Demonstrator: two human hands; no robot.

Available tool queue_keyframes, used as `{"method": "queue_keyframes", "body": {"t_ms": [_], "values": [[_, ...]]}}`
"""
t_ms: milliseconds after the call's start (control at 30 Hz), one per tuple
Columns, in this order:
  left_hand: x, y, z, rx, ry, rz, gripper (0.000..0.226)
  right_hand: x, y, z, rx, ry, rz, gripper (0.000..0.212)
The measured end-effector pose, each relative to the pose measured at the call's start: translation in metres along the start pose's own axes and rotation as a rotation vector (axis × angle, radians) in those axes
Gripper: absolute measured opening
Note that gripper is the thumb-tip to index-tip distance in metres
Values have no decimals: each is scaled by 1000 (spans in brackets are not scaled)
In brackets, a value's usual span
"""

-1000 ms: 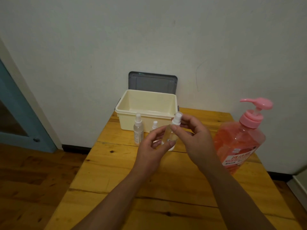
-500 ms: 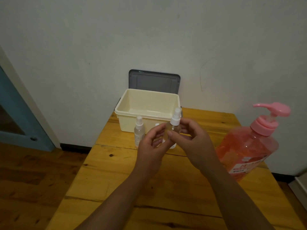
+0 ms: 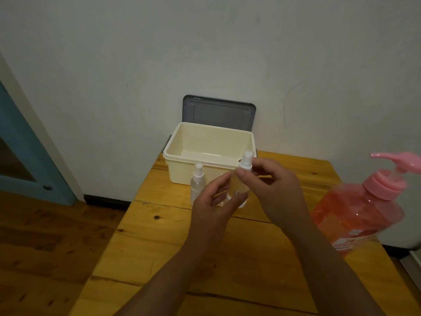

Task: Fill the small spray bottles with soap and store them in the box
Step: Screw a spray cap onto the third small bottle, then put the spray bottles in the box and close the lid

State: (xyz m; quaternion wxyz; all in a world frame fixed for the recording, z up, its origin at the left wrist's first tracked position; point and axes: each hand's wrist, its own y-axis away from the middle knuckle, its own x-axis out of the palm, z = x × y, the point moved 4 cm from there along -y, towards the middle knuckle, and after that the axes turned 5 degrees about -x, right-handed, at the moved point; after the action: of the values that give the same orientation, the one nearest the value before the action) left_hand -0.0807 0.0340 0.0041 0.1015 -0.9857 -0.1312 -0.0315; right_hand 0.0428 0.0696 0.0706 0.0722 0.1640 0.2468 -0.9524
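I hold a small clear spray bottle (image 3: 239, 185) upright above the wooden table (image 3: 159, 258). My left hand (image 3: 214, 213) grips its lower body. My right hand (image 3: 273, 192) pinches the bottle near its white spray cap (image 3: 246, 161). A second small spray bottle (image 3: 197, 184) stands on the table just in front of the cream box (image 3: 182, 165), which is open with nothing visible inside. A big pump bottle of pink-orange soap (image 3: 360, 213) stands at the right side of the table. A third small bottle seen earlier is hidden behind my hands.
The box's grey lid (image 3: 218, 112) leans against the white wall behind it. The table's left edge drops to a wooden floor (image 3: 45, 247). A blue door (image 3: 20, 156) is at the far left.
The held bottle has gone from tilted to upright and risen slightly. My view has shifted left, so the soap bottle now sits further right in the frame.
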Motion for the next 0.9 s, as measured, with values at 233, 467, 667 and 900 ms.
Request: {"method": "queue_keyframes", "body": {"t_ms": [233, 467, 667, 900], "values": [[-10, 7, 2, 44, -52, -47, 61, -10, -20, 12, -11, -34, -102, 16], [-16, 12, 14, -6, 2, -93, 37, -6, -54, 17, -1, -39, -170, 18], [-18, 12, 24, -66, 24, -82, 29, 12, -90, 8, 32, -8, -154, 21], [-20, 10, 29, -103, 61, -66, 30, 53, -120, -8, 51, 110, 13, 16]]}}
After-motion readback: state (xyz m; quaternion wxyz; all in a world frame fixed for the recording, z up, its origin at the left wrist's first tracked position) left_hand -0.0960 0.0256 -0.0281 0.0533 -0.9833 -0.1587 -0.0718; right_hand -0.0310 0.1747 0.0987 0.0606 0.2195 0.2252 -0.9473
